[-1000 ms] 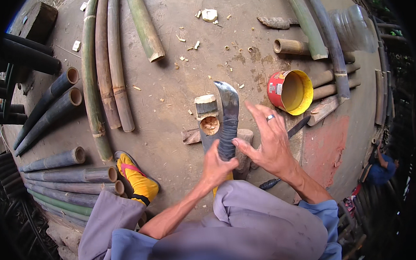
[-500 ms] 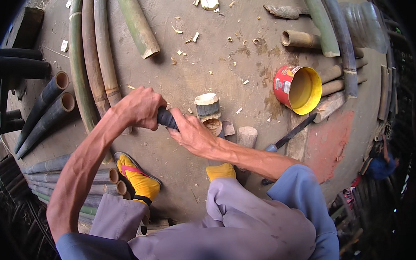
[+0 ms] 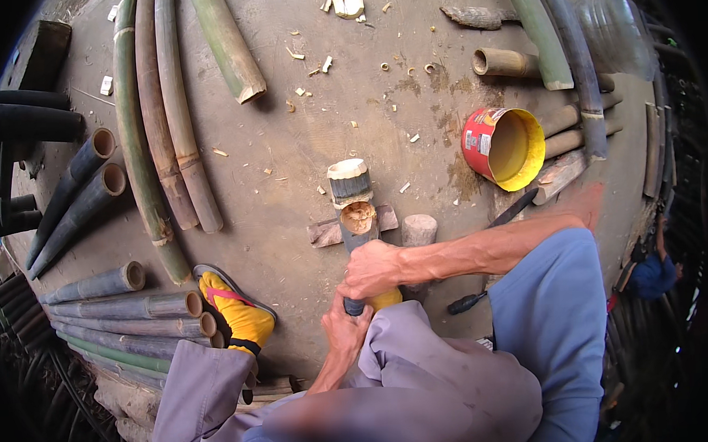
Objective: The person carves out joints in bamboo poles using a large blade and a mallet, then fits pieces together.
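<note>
Bamboo piece [image 3: 358, 221] upright, mid-work; right hand [image 3: 376, 267] and left hand [image 3: 345, 332] grips clamped on tool handle [image 3: 354, 304]. Next: controlled downward strike.

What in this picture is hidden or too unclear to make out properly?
- Head view: most of the dark tool handle is covered by the right hand and left hand.
- The short bamboo piece has its lower part behind the right hand.
- The far foot in the yellow sock is mostly hidden by hands and knee.
- The clear plastic bottle blurs toward the rim.
- The long bamboo poles are cut off by the top edge.
</note>
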A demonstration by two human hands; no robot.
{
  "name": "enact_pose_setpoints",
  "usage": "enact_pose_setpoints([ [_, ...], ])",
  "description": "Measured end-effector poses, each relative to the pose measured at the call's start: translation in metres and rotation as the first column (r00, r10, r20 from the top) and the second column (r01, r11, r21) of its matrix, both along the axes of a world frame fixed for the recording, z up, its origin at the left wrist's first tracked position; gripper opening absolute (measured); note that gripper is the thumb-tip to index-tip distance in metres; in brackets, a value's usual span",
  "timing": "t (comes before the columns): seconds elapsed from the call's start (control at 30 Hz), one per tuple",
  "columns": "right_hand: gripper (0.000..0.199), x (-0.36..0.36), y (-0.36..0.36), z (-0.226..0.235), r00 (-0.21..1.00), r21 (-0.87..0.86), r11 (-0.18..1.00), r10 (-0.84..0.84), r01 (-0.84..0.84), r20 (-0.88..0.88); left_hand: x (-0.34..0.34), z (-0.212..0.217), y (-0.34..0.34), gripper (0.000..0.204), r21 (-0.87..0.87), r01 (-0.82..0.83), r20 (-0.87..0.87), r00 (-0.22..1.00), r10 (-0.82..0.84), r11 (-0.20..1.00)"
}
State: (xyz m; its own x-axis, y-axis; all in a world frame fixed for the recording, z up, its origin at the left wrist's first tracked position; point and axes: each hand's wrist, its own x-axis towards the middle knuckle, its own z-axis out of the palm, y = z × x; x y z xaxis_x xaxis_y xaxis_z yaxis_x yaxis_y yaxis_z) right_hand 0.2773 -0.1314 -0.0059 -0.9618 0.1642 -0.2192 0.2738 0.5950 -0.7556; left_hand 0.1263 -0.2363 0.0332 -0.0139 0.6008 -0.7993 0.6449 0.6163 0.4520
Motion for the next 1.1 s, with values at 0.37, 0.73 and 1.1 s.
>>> enact_pose_setpoints([
  [0.37, 0.028, -0.038, 0.033, 0.006, 0.583, -0.013, 0.588, -0.805, 0.809, -0.11, -0.065, 0.025, 0.213, 0.021, 0.256, 0.847, -0.338, 0.529, -0.778, 0.465],
  [0.73, 0.031, -0.032, 0.037, 0.009, 0.653, -0.055, 0.654, -0.756, 0.754, -0.043, -0.07, 0.018, 0.181, 0.026, 0.31, 0.714, -0.322, 0.7, -0.637, 0.628],
  [1.1, 0.035, -0.029, 0.029, -0.001, 0.551, -0.069, 0.558, -0.829, 0.827, -0.096, -0.054, 0.024, 0.189, 0.024, 0.362, 0.784, -0.348, 0.616, -0.706, 0.505],
])
